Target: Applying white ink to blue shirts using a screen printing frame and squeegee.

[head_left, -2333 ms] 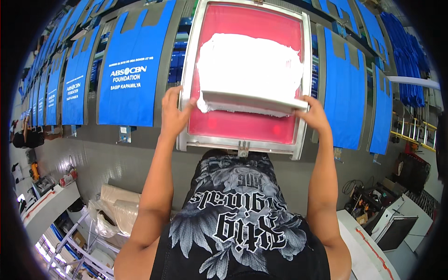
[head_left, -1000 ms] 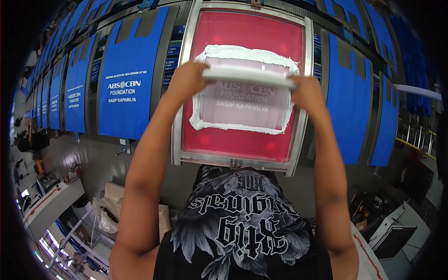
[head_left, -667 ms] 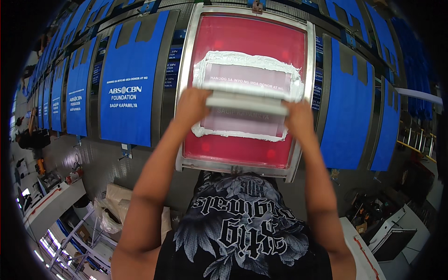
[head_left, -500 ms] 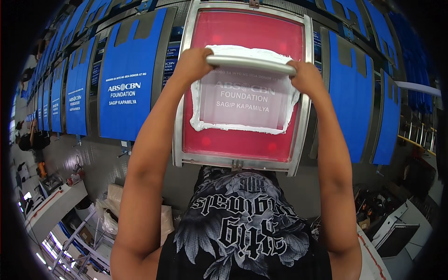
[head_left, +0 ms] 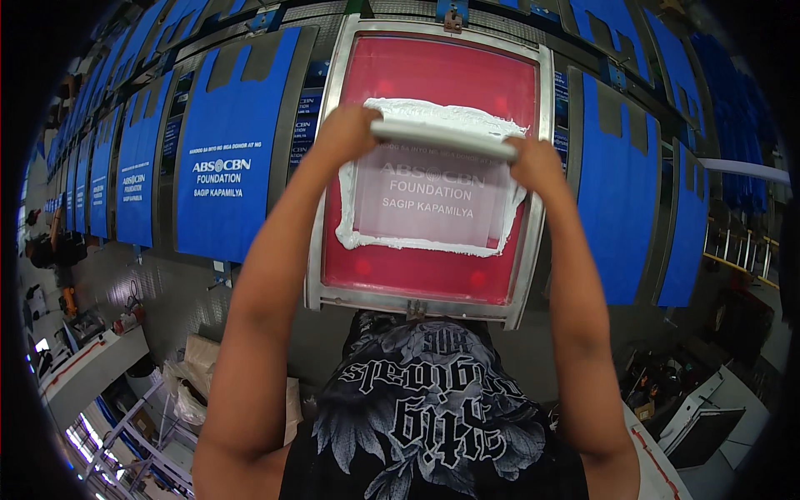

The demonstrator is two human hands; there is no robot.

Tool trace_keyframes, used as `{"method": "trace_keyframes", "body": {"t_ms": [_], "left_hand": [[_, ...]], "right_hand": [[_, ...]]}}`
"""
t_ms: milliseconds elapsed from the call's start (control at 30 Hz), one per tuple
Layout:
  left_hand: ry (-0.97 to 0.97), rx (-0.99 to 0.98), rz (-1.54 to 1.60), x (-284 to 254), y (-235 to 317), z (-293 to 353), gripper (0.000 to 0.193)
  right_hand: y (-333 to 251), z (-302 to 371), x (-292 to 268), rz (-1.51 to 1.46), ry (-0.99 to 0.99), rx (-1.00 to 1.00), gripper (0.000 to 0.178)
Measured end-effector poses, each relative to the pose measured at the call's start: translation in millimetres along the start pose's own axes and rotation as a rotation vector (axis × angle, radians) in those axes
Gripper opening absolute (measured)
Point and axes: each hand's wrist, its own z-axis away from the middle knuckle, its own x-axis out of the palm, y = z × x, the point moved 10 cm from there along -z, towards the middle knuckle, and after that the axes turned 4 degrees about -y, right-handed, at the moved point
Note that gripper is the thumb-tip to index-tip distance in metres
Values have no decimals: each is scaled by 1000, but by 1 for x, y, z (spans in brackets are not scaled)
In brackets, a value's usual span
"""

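Observation:
Both my hands grip a squeegee with a rounded pale handle (head_left: pixel 442 139), slightly smeared by motion. My left hand (head_left: pixel 346 137) is closed round its left end and my right hand (head_left: pixel 535 164) round its right end. It stands across the far part of a screen-printing frame (head_left: pixel 543 108) with metal sides and red mesh (head_left: pixel 442 67). White ink (head_left: pixel 417 245) lies in a thick rim round a pale window with lettering (head_left: pixel 429 190). More white ink shows just beyond the handle. The squeegee's blade is hidden under the handle.
Blue cut sheets (head_left: pixel 233 150) with white print lie on dark boards in a row to the left. More blue sheets (head_left: pixel 617 192) lie on the right. A clamp or hinge (head_left: pixel 452 17) sits at the frame's far edge. A pale bench (head_left: pixel 96 358) stands lower left.
The frame, sheets and squeegee all sit slightly lower in the picture. Both hands keep their grip, and the squeegee has come slightly nearer to me over the mesh.

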Motion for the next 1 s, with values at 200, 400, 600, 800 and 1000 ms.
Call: {"method": "trace_keyframes", "body": {"t_ms": [200, 400, 600, 800, 1000], "left_hand": [[18, -43, 126, -43, -11, -10, 45], [429, 13, 188, -64, 13, 144, 47], [-796, -401, 1057, 217, 70, 353, 54], [-765, -325, 1349, 252, 88, 363, 44], [-687, -142, 1364, 230, 111, 369, 45]], "right_hand": [[-4, -37, -42, -126, -76, -119, 42], [-15, -41, -56, -165, -100, -93, 46], [-40, -39, -20, 12, -209, -146, 49], [-94, -38, -5, -8, 3, -239, 48], [-107, 16, 30, -66, -67, -136, 51]]}}
